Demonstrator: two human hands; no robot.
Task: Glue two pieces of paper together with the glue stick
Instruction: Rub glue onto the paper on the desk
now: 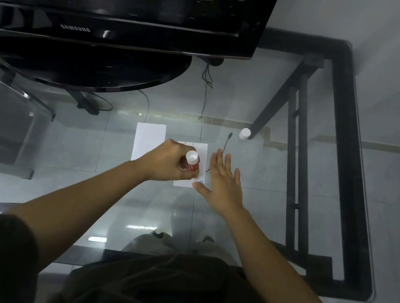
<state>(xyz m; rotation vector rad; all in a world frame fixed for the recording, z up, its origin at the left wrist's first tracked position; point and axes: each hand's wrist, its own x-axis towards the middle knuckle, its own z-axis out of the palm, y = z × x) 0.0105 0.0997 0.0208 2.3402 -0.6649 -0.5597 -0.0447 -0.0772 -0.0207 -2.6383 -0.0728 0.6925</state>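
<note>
Midway through gluing, the left hand (168, 160) curls its fingers round the upright glue stick (192, 162), tip on the near sheet (182, 182). The right hand (223, 182), fingers spread, steadies that sheet's right edge. The second sheet (148, 142) lies just left.

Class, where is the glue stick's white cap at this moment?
In the head view the white cap stands on the glass table, right of centre, beyond the right hand and just right of a thin black cable.
</note>
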